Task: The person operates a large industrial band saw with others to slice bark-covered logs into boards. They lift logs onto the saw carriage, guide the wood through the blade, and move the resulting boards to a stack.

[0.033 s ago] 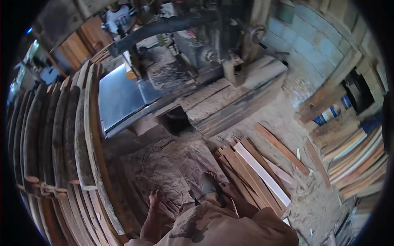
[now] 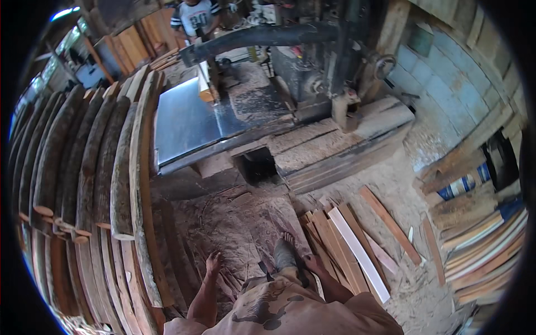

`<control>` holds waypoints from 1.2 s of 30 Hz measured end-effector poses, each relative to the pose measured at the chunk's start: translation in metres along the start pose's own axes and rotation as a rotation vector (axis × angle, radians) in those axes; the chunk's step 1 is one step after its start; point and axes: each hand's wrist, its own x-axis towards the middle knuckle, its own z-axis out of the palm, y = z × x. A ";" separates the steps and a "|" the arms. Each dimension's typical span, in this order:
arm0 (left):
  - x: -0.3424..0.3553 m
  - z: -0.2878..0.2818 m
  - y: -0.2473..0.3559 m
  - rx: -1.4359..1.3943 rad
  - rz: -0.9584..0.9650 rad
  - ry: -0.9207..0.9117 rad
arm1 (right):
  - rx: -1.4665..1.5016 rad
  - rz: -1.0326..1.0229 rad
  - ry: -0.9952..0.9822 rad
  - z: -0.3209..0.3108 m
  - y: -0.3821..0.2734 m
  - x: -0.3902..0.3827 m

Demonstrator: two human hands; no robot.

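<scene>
My left hand [image 2: 213,261] hangs over the dusty floor with its fingers loosely apart and nothing in it. Low beside my right leg is my right hand [image 2: 313,263]; its fingers look loose, and I see nothing in them. Close to that hand, several sawn boards [image 2: 329,240] lie on the floor, with a pale white board [image 2: 359,254] on top. In front of me stands a large saw machine with a shiny metal table [image 2: 187,123]. A wooden block [image 2: 206,89] stands at the table's far side. My bare foot [image 2: 287,239] shows between my hands.
Bark-edged logs and slabs [image 2: 120,184] are stacked along my left. A heavy timber beam [image 2: 346,139], strewn with sawdust, runs right from the machine. Thin strips [image 2: 488,251] are piled at the right, near a block wall [image 2: 446,84]. Another person [image 2: 195,19] stands beyond the machine.
My view has turned slightly left, so the machine, stacked logs and boards sit farther right in the picture. Both hands remain low and hold nothing that I can see.
</scene>
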 end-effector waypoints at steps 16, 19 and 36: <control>0.174 0.017 0.305 -0.376 0.305 0.024 | 0.310 -0.542 -0.290 -0.053 -0.491 0.307; 0.185 0.022 0.369 -0.272 0.291 0.023 | 0.265 -0.601 -0.113 -0.055 -0.524 0.341; -0.007 0.052 0.204 -0.473 0.137 -0.151 | 0.327 -0.565 -0.386 -0.024 -0.350 0.098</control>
